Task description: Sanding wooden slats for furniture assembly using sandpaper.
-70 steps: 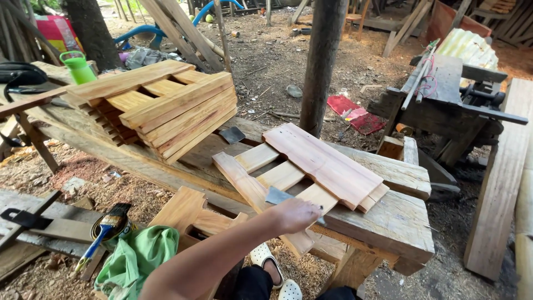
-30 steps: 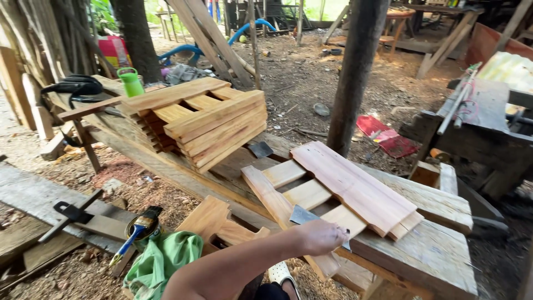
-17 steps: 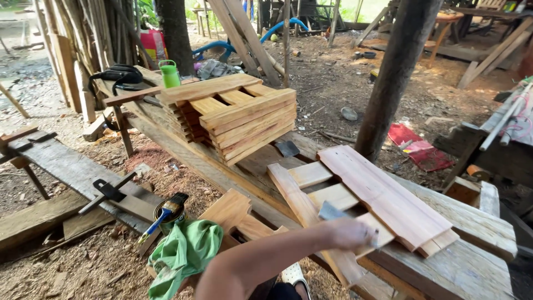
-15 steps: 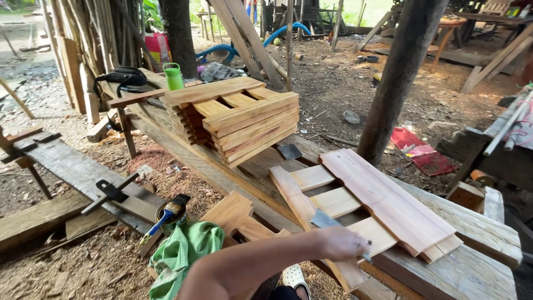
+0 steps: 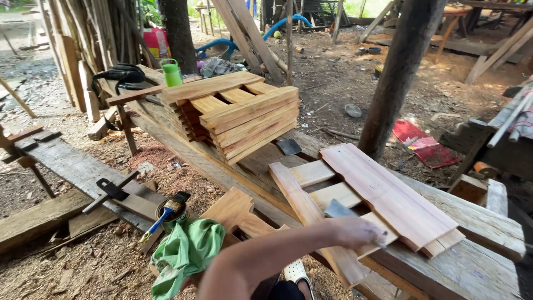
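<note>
My left hand (image 5: 355, 230) reaches out to the right and rests on a set of reddish wooden planks (image 5: 388, 194) laid across a rough workbench (image 5: 483, 222). Its fingers are closed around the handle of a flat grey metal scraper (image 5: 337, 209), whose blade lies on the planks just behind the hand. A long loose slat (image 5: 300, 200) runs diagonally under my forearm. My right hand is out of view.
A stack of slatted wood panels (image 5: 239, 111) sits on the bench to the left, with a second dark blade (image 5: 288, 146) beside it. A green bottle (image 5: 171, 72), a green cloth (image 5: 186, 253), a paintbrush on a can (image 5: 166, 211) and a tree trunk (image 5: 400, 72) surround the bench.
My view has swung to the left, bringing the plank on the ground and the clamps into sight. My left hand has stayed on the planks with the scraper.
</note>
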